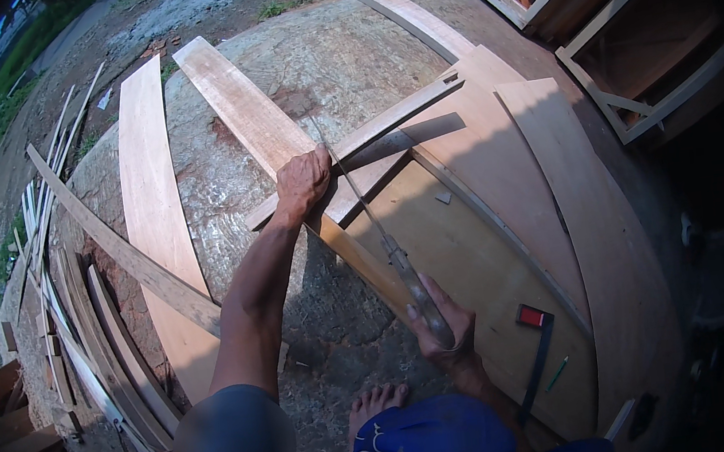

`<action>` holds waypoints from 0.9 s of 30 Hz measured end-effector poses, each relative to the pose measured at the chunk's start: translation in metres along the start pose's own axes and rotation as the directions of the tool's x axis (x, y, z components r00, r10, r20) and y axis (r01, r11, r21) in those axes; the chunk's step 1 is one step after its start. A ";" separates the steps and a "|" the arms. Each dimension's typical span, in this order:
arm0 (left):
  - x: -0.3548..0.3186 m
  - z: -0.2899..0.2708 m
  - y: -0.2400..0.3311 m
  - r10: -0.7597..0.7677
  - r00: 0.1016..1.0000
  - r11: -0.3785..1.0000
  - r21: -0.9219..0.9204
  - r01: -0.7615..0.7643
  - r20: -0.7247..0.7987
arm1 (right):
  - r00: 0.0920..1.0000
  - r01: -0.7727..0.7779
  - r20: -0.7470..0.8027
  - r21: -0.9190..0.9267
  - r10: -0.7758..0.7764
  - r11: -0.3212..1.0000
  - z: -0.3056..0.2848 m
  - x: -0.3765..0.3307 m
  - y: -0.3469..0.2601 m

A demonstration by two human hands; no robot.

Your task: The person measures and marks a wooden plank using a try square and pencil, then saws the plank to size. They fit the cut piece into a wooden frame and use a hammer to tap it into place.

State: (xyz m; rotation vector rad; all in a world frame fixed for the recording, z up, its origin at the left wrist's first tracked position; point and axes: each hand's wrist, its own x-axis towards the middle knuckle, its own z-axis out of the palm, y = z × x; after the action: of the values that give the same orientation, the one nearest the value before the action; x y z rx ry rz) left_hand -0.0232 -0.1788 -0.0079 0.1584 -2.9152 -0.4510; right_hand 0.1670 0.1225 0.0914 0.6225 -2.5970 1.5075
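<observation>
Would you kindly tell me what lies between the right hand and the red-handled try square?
In the head view, only bare tan panel shows between the right hand, which grips the handsaw, and the try square.

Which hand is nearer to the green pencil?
Right. The right hand, holding the saw, is up and left of the pencil in view; the left hand is farther up and left, on the wooden strip.

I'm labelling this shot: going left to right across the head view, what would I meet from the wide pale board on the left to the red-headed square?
Wide pale board → left hand → right hand → red-headed square. The handsaw is left out because it overlaps the hands.
</observation>
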 end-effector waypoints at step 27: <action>-0.006 0.007 0.011 -0.109 0.993 0.983 -0.146 0.114 0.038 | 0.888 0.364 -0.044 -0.540 -0.458 0.759 -0.137 0.026 0.020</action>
State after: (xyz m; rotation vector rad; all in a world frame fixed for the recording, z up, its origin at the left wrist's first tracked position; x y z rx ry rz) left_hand -0.0194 -0.1654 -0.0126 0.2973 -2.8973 -0.6916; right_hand 0.1168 0.2389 0.1523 0.8692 -2.3544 0.6482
